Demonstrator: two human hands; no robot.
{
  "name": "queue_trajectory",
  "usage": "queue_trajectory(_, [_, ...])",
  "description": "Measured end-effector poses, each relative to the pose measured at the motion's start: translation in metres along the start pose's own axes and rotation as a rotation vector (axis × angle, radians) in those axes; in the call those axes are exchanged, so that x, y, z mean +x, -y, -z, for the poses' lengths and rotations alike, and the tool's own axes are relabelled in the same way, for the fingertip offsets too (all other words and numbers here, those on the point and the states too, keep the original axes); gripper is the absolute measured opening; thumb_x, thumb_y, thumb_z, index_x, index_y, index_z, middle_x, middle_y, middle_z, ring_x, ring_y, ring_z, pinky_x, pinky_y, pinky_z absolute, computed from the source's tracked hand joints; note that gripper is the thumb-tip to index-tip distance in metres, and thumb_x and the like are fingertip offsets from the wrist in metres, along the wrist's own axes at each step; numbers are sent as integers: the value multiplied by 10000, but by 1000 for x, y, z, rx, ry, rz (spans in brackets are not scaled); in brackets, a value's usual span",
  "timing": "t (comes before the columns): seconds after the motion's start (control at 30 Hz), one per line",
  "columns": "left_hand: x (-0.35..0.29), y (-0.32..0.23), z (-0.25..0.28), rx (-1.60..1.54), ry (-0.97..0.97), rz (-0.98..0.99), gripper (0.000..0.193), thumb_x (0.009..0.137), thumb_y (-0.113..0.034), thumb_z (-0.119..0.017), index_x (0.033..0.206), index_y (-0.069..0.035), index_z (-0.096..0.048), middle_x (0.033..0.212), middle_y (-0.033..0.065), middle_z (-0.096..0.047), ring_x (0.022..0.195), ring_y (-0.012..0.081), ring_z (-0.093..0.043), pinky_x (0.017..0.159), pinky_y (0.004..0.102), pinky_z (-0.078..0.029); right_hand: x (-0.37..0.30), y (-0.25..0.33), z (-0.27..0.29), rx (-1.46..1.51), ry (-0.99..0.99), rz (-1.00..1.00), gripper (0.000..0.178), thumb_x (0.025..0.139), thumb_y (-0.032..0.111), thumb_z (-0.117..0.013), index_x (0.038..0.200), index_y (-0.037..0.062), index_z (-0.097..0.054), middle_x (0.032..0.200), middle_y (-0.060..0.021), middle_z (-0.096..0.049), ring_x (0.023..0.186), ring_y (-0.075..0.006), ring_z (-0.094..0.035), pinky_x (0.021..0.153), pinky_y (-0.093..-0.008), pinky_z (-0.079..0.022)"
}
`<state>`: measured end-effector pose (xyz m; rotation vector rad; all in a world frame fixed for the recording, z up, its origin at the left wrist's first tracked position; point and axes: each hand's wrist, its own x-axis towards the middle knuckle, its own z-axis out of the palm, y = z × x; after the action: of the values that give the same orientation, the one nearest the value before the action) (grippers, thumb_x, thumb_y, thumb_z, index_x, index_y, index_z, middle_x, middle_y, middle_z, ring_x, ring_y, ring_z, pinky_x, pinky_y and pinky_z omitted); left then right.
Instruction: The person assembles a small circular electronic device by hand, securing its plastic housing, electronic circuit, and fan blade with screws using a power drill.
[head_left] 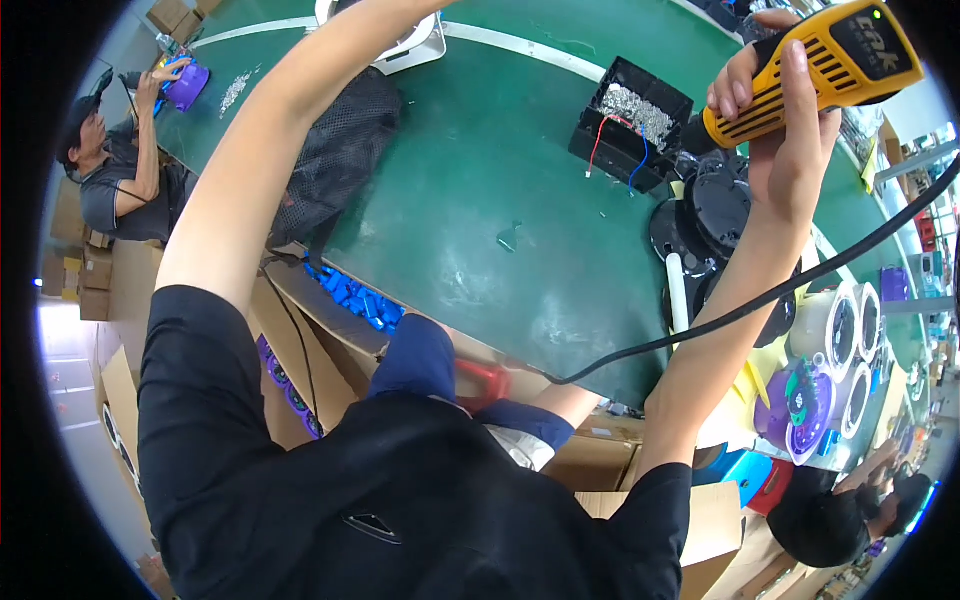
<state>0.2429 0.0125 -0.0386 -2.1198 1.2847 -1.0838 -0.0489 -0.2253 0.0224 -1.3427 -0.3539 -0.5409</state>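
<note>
My right hand [790,170], at the upper right, is wrapped round a yellow and black electric screwdriver [825,75] with a small green light. Its black nose points down and left, close to a black box [590,142] full of small silver screws [640,112]. A red wire [596,150] and a blue wire [641,165] hang over that box's near side. Black round plastic parts [717,208] lie below the screwdriver's nose. My left forearm [290,110] reaches up across a white plastic part [415,52] and leaves the picture at the top, so the left hand is out of sight.
A thick black cord [720,325] curves across my right forearm. A dark mesh bag [345,150] lies on the green table [470,220]. Blue pieces [355,297] fill a carton at the near edge; white and purple housings [800,400] stand right. Co-workers [120,180] sit left and lower right.
</note>
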Motion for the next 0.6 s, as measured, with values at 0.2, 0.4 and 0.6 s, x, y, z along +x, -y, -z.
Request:
queue_trajectory(0.2, [-15, 16, -14, -79, 13, 159, 620, 702, -338, -742, 1222, -106, -496, 1183, 170, -474, 1070, 343, -527, 788, 467, -505, 7, -15, 13, -5, 299, 113, 382, 1001, 299, -534, 1235, -3, -518, 657, -50, -505, 593, -142, -542, 613, -307, -489])
queue_trajectory(0.4, [4, -1, 100, -427, -77, 564, 686, 628, -390, -802, 1177, -78, -533, 1155, 198, -542, 1027, 369, -563, 810, 490, -493, 8, -15, 20, 74, 307, 123, 283, 986, 244, -587, 1144, 9, -572, 678, -51, -545, 598, -131, -544, 592, -284, -475])
queue_trajectory(0.6, [-38, 8, 174, -1103, -46, 891, 691, 754, -390, -791, 1209, 12, -462, 1104, 202, -655, 1042, 277, -622, 877, 383, -503, 6, -10, 25, 65, 267, 116, 306, 980, 237, -595, 1165, -4, -560, 688, -48, -537, 599, -124, -533, 592, -284, -470])
